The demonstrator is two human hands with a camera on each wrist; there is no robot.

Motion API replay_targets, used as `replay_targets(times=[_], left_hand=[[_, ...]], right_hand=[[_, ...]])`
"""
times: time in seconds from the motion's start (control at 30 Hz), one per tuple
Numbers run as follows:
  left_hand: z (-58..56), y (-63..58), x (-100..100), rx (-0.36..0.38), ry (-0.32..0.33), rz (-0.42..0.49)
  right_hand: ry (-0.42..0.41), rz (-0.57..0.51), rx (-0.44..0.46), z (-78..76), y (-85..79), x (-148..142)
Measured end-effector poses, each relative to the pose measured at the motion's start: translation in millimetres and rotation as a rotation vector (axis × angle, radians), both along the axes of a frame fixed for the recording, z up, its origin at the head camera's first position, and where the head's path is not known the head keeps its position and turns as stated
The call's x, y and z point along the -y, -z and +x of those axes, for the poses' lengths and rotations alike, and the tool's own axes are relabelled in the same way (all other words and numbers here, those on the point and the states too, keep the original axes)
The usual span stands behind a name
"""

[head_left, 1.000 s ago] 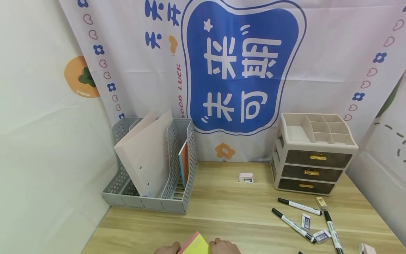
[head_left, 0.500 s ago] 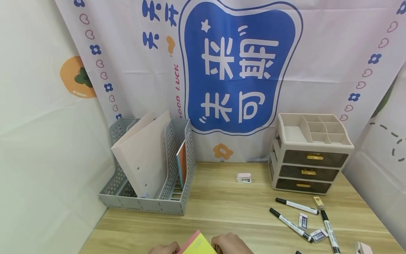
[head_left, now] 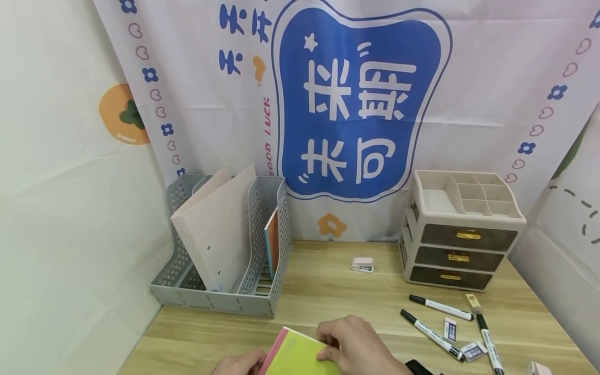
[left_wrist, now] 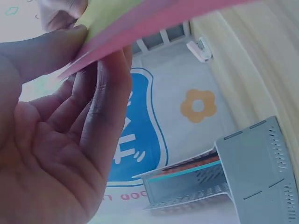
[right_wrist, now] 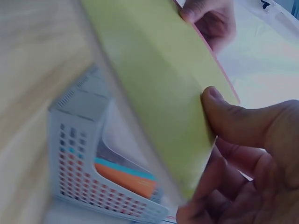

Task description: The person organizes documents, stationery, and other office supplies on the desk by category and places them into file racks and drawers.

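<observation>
A yellow-green notebook (head_left: 300, 355) with a pink spine is held between both hands at the bottom of the head view. My left hand (head_left: 241, 363) grips its pink spine edge; in the left wrist view, the thumb (left_wrist: 51, 49) lies on one side and curled fingers on the other. At the opposite edge, my right hand (head_left: 353, 346) pinches the notebook, its thumb (right_wrist: 238, 119) pressing the yellow cover in the right wrist view. The notebook is tilted, and its lower part falls outside the head view.
A grey file rack (head_left: 215, 302) with a pale folder (head_left: 217, 234) and an orange-blue book (head_left: 272, 242) stands at the left. A beige drawer organizer (head_left: 461, 255) is at the back right. Several markers (head_left: 431, 335), erasers (head_left: 473, 351) and a pink stapler (head_left: 362, 264) lie on the table.
Both hands and the notebook have risen further into the head view. The right hand has shifted up and right along the notebook's edge, and more of the yellow cover shows.
</observation>
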State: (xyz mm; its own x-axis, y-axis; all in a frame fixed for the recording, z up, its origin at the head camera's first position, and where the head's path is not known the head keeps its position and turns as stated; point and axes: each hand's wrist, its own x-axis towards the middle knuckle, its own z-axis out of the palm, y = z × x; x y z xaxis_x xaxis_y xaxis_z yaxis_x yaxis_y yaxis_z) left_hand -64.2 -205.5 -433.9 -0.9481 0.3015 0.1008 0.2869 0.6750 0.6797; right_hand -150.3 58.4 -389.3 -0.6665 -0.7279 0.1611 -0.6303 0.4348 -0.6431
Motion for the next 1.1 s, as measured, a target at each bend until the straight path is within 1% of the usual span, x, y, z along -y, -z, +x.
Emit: replay_targets(times=[0.03, 0.07, 0.1, 0.13, 0.23, 0.3, 0.37, 0.4, 0.47, 0.53, 0.57, 0.6, 0.63, 0.7, 0.8, 0.97, 1.03, 1.1], left_hand=[[-0.4, -1.3, -0.3, 0.009, 0.011, 0.011], [-0.7, -2.1, -0.5, 0.002, 0.024, 0.016], [-0.7, -2.8, -0.7, -0.021, 0.034, 0.008], [-0.9, -4.1, -1.2, -0.019, 0.039, 0.011], [-1.0, -6.6, -0.9, -0.066, 0.064, -0.005], [-2.1, -7.5, -0.9, -0.123, 0.090, -0.020], [-2.8, -8.9, -1.2, -0.135, 0.104, -0.010], [-3.3, -8.7, -1.6, -0.175, 0.109, -0.016], [-5.7, -7.1, -2.1, -0.291, 0.116, -0.044], [-7.2, -6.4, -2.6, -0.364, 0.101, -0.035], [-8.4, -6.1, -2.9, -0.409, 0.088, -0.032], [-10.2, -5.6, -3.1, -0.486, 0.077, -0.036], [-12.0, -6.2, -3.3, -0.512, 0.064, -0.025], [-14.5, -9.3, -5.1, -0.514, 0.028, 0.031], [-18.7, -14.2, -9.3, -0.567, -0.071, 0.059], [-27.4, -21.0, -15.5, -0.730, -0.257, 0.044], [-31.1, -24.3, -16.1, -0.779, -0.306, 0.038], [-34.1, -28.6, -15.7, -0.794, -0.345, 0.034]], right_hand=[[0.003, 0.001, -0.058, 0.1, -3.4, 0.1], [0.008, 0.000, -0.106, 0.3, -6.5, 0.4], [0.012, -0.006, -0.146, 0.5, -9.4, 1.0], [0.016, -0.013, -0.182, 0.5, -12.3, 2.0], [0.030, -0.041, -0.291, 0.7, -19.8, 5.7], [0.040, -0.072, -0.361, 0.8, -23.7, 9.0], [0.047, -0.093, -0.449, 0.4, -27.2, 13.0], [0.051, -0.100, -0.487, 0.3, -28.9, 15.2], [0.061, -0.110, -0.541, -0.9, -32.8, 20.7], [0.073, -0.108, -0.599, -3.0, -36.3, 26.8], [0.082, -0.108, -0.617, -4.4, -38.2, 30.2], [0.093, -0.110, -0.633, -6.3, -39.7, 33.6], [0.106, -0.111, -0.653, -8.7, -40.9, 37.0], [0.131, -0.121, -0.687, -13.5, -43.3, 43.5], [0.160, -0.155, -0.717, -20.2, -46.9, 53.5], [0.171, -0.245, -0.708, -24.0, -52.4, 69.0], [0.169, -0.281, -0.700, -23.5, -54.1, 74.6], [0.169, -0.312, -0.704, -22.9, -55.0, 80.8]])
